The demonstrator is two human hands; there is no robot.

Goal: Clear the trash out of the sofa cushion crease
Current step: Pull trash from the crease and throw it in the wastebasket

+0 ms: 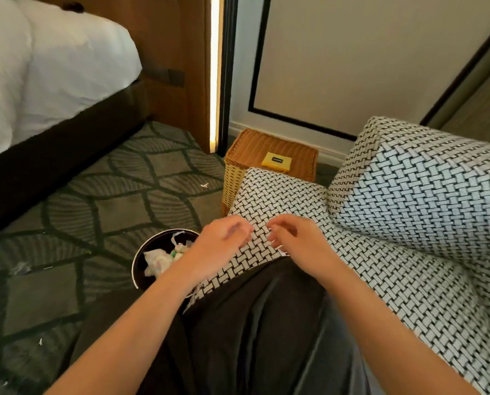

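Well to the left of the fingers, a bed (38,67) with white bedding is seen above a patterned carpet (101,206), on which small paper scraps (204,185) are scattered. Just left of the left hand (224,240), a dark round bin (137,259) stands on the carpet, and crumpled white trash (158,260) lies inside it. The left hand is held over the near edge of the woven black-and-white sofa cushion (266,195), its fingers (239,233) curled and blurred; whether anything is pinched cannot be told. Just beside it, the right hand (295,240) is bent down onto the cushion, its fingers (275,238) curled at the weave, and a grip cannot be confirmed. Beyond both hands, a wicker basket (255,146) carries a yellow packet (276,161). Right of the fingers, the crease (333,223) runs between cushion and sofa arm (423,189).
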